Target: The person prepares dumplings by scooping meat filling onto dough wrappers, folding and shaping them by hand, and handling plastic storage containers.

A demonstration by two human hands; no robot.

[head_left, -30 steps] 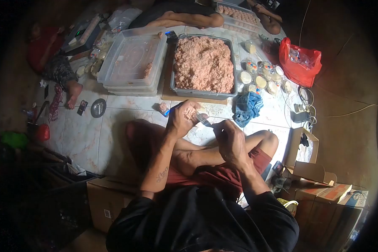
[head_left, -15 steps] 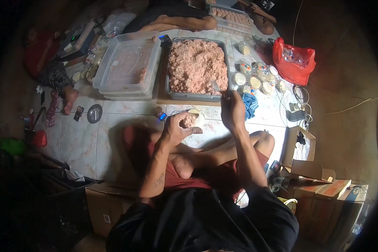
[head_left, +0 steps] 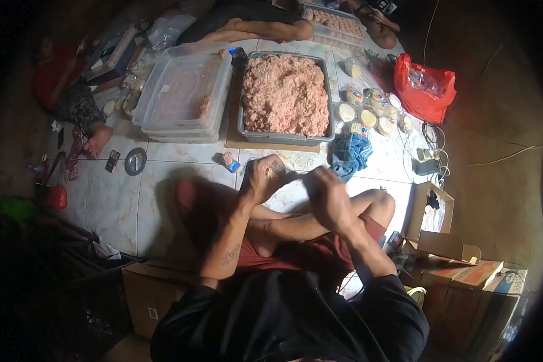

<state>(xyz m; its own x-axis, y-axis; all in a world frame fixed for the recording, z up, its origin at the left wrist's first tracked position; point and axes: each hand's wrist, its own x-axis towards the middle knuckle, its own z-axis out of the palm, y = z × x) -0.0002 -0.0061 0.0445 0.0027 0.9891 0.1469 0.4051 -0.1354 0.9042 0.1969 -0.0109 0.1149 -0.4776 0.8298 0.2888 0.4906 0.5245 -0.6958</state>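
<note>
In front of my crossed legs, my left hand is curled closed around a lump of pinkish minced meat, mostly hidden by the fingers. My right hand is closed just to its right, around a small metal spreading tool. Little of that tool shows; a dark, thin part points toward the left hand. Beyond both hands stands a grey tub heaped with minced meat mixture. A pale round thing on the floor behind my left hand is largely covered.
Stacked clear plastic boxes stand left of the tub. To its right lie a blue cloth, several pale round packs and a red bag. A tray of meatballs is at the back. Other people's legs border the space.
My right hand has come back from the tub's front right corner, down and left toward my left hand. My left hand has turned and closed more over the meat.
</note>
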